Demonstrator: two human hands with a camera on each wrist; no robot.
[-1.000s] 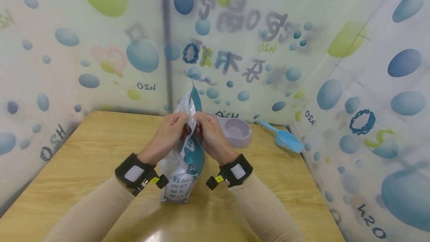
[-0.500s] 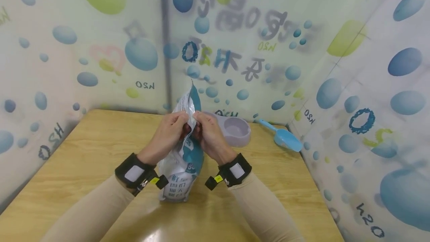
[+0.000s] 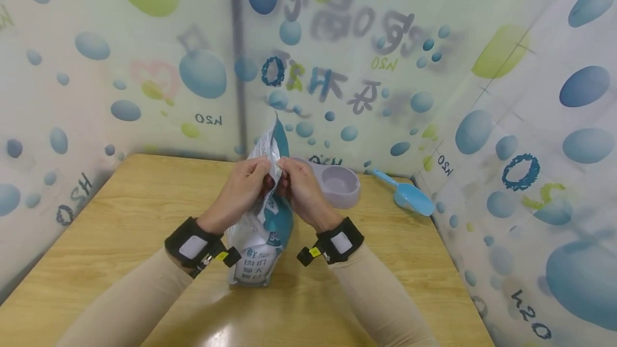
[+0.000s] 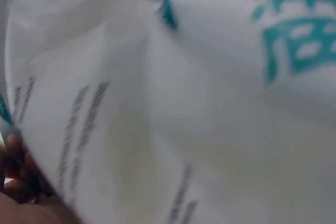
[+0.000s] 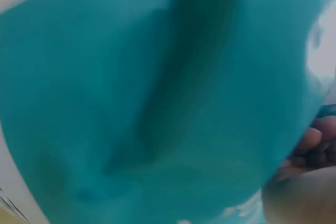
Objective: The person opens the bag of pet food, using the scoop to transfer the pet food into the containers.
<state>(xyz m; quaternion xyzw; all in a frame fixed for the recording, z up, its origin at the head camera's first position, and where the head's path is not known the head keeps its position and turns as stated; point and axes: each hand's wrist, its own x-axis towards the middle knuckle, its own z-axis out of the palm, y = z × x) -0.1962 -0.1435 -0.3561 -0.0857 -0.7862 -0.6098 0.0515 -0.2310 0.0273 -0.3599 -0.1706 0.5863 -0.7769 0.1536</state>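
A white and teal pet food bag (image 3: 255, 258) stands upright on the table, with printed characters low on its side. My left hand (image 3: 246, 183) pinches the bag's upper edge from the left, thumb on top. From the right, my right hand (image 3: 303, 189) pinches the same edge close beside it. Above both hands the top corner rises to a point. The white side of the bag (image 4: 131, 103) fills the left wrist view, and its teal side (image 5: 157, 103) fills the right wrist view. Most fingertips are hidden behind the folded edge.
Behind the right hand lies a grey double pet bowl (image 3: 339, 186), partly hidden. A light blue scoop (image 3: 412, 198) lies at the table's back right, by the patterned wall (image 3: 530, 186). The wooden table (image 3: 144, 213) reaches the back wall.
The head view shifts slightly. Both hands keep their pinch on the bag's edge in nearly the same place, and the bag stays where it stood.
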